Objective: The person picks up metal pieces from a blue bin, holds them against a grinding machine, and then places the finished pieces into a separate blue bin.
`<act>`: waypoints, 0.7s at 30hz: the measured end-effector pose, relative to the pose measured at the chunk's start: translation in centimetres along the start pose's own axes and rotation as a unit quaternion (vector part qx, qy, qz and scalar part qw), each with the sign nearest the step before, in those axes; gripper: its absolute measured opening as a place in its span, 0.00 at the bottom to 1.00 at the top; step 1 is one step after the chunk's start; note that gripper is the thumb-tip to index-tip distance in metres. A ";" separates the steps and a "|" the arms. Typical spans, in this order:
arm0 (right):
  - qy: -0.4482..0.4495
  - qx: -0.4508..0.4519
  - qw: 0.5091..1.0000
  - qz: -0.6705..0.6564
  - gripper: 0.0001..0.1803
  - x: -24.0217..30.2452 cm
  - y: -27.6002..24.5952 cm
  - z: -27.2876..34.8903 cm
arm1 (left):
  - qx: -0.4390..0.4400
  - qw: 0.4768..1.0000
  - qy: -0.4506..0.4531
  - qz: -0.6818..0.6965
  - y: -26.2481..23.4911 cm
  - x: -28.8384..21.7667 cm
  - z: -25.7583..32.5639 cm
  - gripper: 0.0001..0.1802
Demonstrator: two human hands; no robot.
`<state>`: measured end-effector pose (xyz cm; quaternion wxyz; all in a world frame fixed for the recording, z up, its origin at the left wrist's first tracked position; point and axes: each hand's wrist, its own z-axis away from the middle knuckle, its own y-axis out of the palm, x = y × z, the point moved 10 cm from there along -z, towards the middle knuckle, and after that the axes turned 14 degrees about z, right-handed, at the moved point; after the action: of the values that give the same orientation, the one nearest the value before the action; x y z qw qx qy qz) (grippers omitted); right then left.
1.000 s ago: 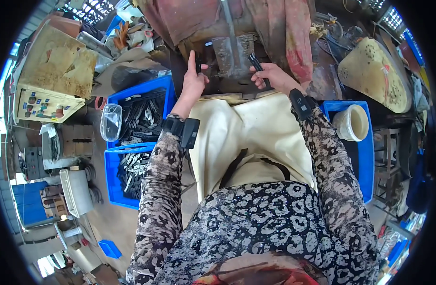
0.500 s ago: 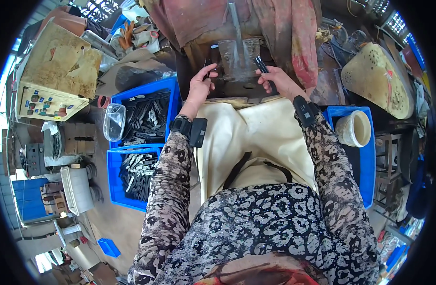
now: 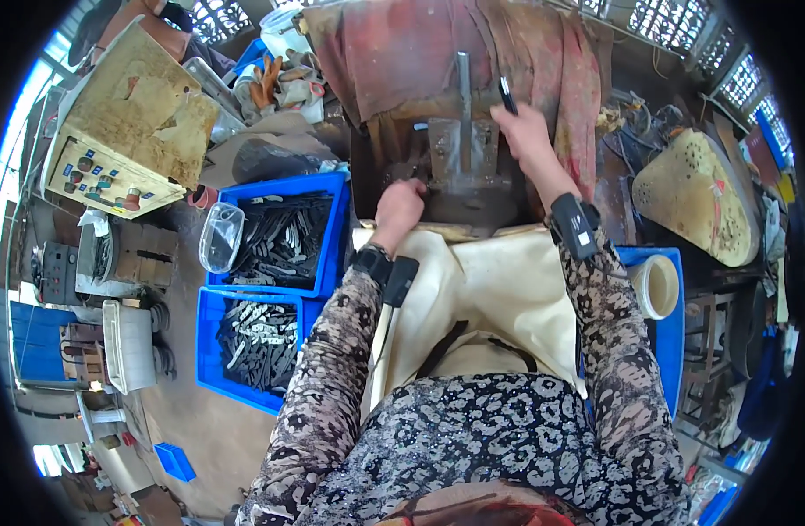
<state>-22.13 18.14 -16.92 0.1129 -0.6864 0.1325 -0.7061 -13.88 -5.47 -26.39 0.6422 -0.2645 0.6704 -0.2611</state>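
My right hand [image 3: 527,140] is raised at the right of a metal rod [image 3: 464,96], closed on a slim black piece [image 3: 507,95] with a bright glint, its end pointing up and away. Lower and to the left, my left hand [image 3: 400,210] is curled closed just above the near edge of the work recess. Whatever its fingers hold, if anything, is hidden. Between and beyond the hands, the rod stands in front of a worn metal plate [image 3: 488,149]. A stained reddish cloth [image 3: 376,66] drapes over the far side. A cream apron [image 3: 499,272] covers my lap.
Two blue bins [image 3: 339,237] [image 3: 204,351] of dark flat strips stand at my left, a clear plastic tub [image 3: 221,238] beside them. A control box [image 3: 122,123] stands farther left. At my right are a white bucket [image 3: 656,287] in a blue bin [image 3: 671,351] and a beige rounded panel [image 3: 696,197].
My right hand has lifted away and up with the black piece. My left hand has come down nearer the apron and curled closed. The view has shifted slightly.
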 end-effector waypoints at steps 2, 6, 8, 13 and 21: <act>-0.193 -0.138 0.958 0.161 0.21 8.2 -1.8 -3.0 | 0.009 0.998 -0.068 0.004 -0.1 -0.2 0.0 0.14; -0.246 -0.215 0.869 0.371 0.19 15.7 -0.3 -5.7 | -0.003 0.998 -0.067 -0.004 -1.3 -2.0 0.0 0.13; -0.261 -0.173 0.839 0.445 0.15 15.5 1.9 -6.6 | -0.008 0.998 -0.060 -0.022 -1.7 -2.2 0.5 0.13; -0.275 -0.159 0.827 0.464 0.12 13.9 3.7 -6.0 | -0.006 0.997 -0.072 -0.019 -1.3 -2.2 1.8 0.17; -0.249 -0.145 0.824 0.488 0.11 15.1 3.6 -6.1 | 0.018 0.995 -0.095 -0.014 -1.4 -2.2 1.4 0.15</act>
<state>-28.79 9.77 -4.07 0.3714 -0.6928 0.5183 -0.3370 -12.38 -4.96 -23.92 0.7043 -0.2855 0.5975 -0.2558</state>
